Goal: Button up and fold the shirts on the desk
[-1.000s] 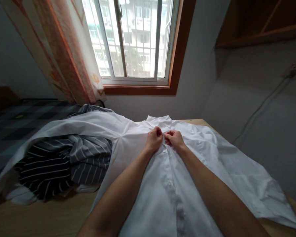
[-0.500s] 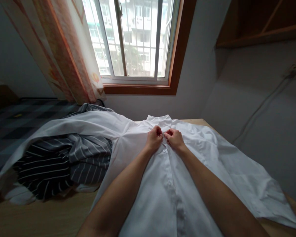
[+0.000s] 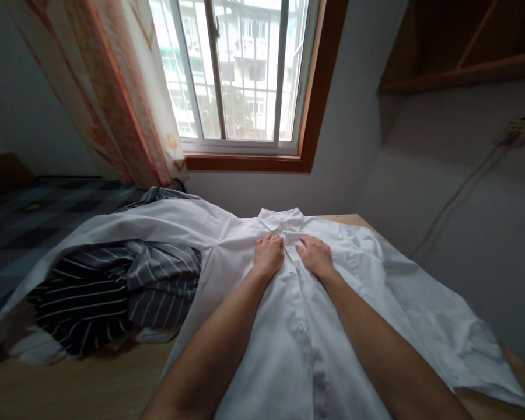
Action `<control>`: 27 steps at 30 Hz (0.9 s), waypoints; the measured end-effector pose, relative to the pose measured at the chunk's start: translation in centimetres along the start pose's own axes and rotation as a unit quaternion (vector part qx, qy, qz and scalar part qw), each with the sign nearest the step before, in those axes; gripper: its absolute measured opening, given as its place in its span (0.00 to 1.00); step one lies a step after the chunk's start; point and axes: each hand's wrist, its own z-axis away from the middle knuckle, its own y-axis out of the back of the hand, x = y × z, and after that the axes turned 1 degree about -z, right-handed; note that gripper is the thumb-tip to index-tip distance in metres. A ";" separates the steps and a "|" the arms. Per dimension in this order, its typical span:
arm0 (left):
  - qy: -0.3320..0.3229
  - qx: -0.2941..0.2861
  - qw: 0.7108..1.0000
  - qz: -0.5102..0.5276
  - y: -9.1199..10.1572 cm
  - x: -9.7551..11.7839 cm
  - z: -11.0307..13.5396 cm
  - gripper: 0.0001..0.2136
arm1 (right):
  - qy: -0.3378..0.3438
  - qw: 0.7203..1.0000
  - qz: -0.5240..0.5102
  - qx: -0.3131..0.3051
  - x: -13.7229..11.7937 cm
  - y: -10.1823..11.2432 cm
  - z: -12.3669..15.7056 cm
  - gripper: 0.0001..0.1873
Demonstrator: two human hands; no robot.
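a white shirt (image 3: 284, 318) lies front up across the counter (image 3: 91, 385), its pointed collar (image 3: 281, 219) toward the window (image 3: 245, 76), small pale buttons down the placket, the body smooth in places and softly creased in others. the left hand (image 3: 269, 255) rests palm down just beside the placket below the collar; whether its grip pinches any cloth i cannot tell. the right hand (image 3: 315, 255) lies on the other side, its grip loose, thumb apart from the fingers, with a narrow gap of shirt between the two. one sleeve (image 3: 157, 220) stretches left over a heap of black and grey striped cloth (image 3: 83, 303); the other (image 3: 468, 344) slants down to the right, near the counter's edge. pale wood shows at the near left and at the far right corner, close to the wall (image 3: 446, 140). past the striped heap is a bed (image 3: 65, 201) with a dark checked cover. an orange-patterned curtain (image 3: 131, 105) hangs beside the brown-framed window, and a wooden shelf (image 3: 446, 80) juts out at upper right, above a socket and its cord (image 3: 459, 189).
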 end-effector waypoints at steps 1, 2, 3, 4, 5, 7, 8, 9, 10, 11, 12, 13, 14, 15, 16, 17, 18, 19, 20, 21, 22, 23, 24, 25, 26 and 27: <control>-0.010 -0.015 1.000 -0.014 -0.1 -0.1 0.1 0.15 | 0.009 0.999 0.021 -0.029 0.0 0.0 0.3 0.25; -0.013 -0.029 0.999 -0.025 -0.1 -0.2 0.1 0.16 | 0.018 0.997 0.038 -0.057 0.0 0.2 0.6 0.28; -0.010 -0.044 0.998 -0.033 -0.1 -0.3 0.1 0.18 | 0.028 0.995 0.052 -0.081 -0.1 0.3 1.1 0.30; -0.005 -0.060 0.997 -0.039 -0.1 -0.3 0.1 0.20 | 0.043 0.992 0.064 -0.100 -0.1 0.6 1.7 0.31; -0.002 -0.073 0.996 -0.042 -0.1 -0.4 0.0 0.21 | 0.063 0.989 0.074 -0.114 -0.2 1.0 2.4 0.31; 0.000 -0.089 0.995 -0.043 0.1 -0.5 -0.2 0.23 | 0.110 0.981 0.085 -0.133 -0.1 1.9 4.3 0.30; 0.000 -0.094 0.995 -0.043 0.1 -0.6 -0.4 0.24 | 0.131 0.977 0.086 -0.141 -0.1 2.5 5.4 0.30; -0.001 -0.098 0.994 -0.042 0.1 -0.7 -0.5 0.24 | 0.148 0.974 0.085 -0.151 0.0 3.1 6.6 0.30; -0.002 -0.101 0.994 -0.040 0.2 -0.8 -0.7 0.24 | 0.159 0.970 0.081 -0.164 0.1 3.8 7.8 0.31; -0.006 -0.101 0.994 -0.037 0.2 -1.0 -0.8 0.23 | 0.165 0.967 0.075 -0.178 0.2 4.4 9.1 0.33; -0.011 -0.097 0.995 -0.031 0.2 -1.1 -0.9 0.23 | 0.168 0.964 0.069 -0.192 0.3 5.0 10.4 0.34; -0.016 -0.091 0.996 -0.023 0.3 -1.3 -1.0 0.22 | 0.169 0.962 0.063 -0.206 0.3 5.6 11.7 0.36; -0.020 -0.083 0.996 -0.015 0.5 -1.3 -1.0 0.21 | 0.166 0.960 0.057 -0.217 0.2 6.2 13.1 0.37; -0.021 -0.075 0.997 -0.008 0.8 -1.3 -1.0 0.20 | 0.161 0.960 0.053 -0.221 0.1 6.8 14.4 0.37; -0.021 -0.069 0.997 -0.003 1.2 -1.1 -0.8 0.19 | 0.157 0.962 0.050 -0.219 -0.1 7.4 15.7 0.37; -0.018 -0.062 0.998 0.000 1.7 -0.9 -0.5 0.18 | 0.157 0.963 0.044 -0.214 -0.3 8.1 17.0 0.36; -0.018 -0.051 0.999 -0.001 2.4 -0.5 0.0 0.17 | 0.166 0.963 0.032 -0.208 -0.6 8.7 18.2 0.34; -0.019 -0.035 0.999 -0.005 3.2 0.1 0.7 0.16 | 0.181 0.962 0.014 -0.205 -0.9 9.4 19.3 0.32; -0.025 -0.020 0.999 -0.009 4.1 0.7 1.6 0.15 | 0.196 0.958 -0.010 -0.208 -1.2 10.1 20.2 0.28; -0.033 -0.011 0.999 -0.011 5.0 1.4 2.8 0.13 | 0.208 0.953 -0.037 -0.217 -1.5 10.7 20.9 0.26; -0.041 -0.016 0.999 -0.010 5.9 2.1 4.2 0.13 | 0.214 0.947 -0.063 -0.229 -1.7 11.1 21.5 0.23; -0.051 -0.043 0.998 -0.002 6.7 2.8 5.7 0.14 | 0.218 0.942 -0.083 -0.242 -1.9 11.5 21.8 0.22; -0.058 -0.088 0.994 0.012 7.4 3.3 7.3 0.15 | 0.223 0.937 -0.098 -0.252 -2.1 11.6 22.0 0.23; -0.066 -0.133 0.988 0.031 7.9 3.7 8.9 0.15 | 0.235 0.931 -0.105 -0.257 -2.2 11.6 22.1 0.26; -0.074 -0.162 0.983 0.045 8.2 4.0 10.4 0.16 | 0.254 0.926 -0.105 -0.259 -2.4 11.5 22.1 0.29; -0.080 -0.176 0.980 0.049 8.4 4.2 11.7 0.16 | 0.275 0.921 -0.099 -0.258 -2.5 11.2 22.0 0.30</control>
